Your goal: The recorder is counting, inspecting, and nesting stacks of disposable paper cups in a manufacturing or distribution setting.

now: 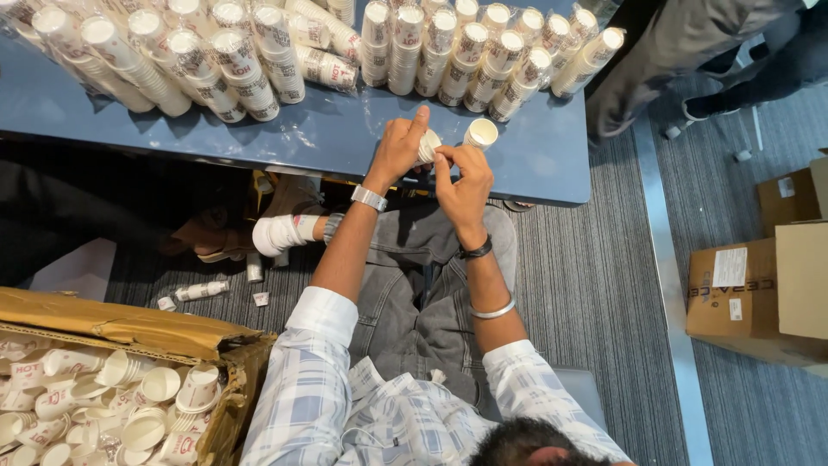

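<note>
My left hand [395,154], with a metal watch on the wrist, and my right hand [464,185], with a dark band and a silver bangle, meet at the near edge of the blue table [328,134]. Together they pinch a small white paper cup [428,145] lying on its side between the fingertips. Another small paper cup [480,133] sits open side up just beyond my right hand; I cannot tell whether the fingers touch it. Further back on the table lie rows of stacked printed paper cups [259,52].
A cardboard box [129,328] full of loose paper cups [129,406] stands at lower left. Under the table another person's hand [310,229] holds a cup stack [276,233]. Brown cartons [759,293] stand at right on the carpet. Someone's legs [690,52] are at top right.
</note>
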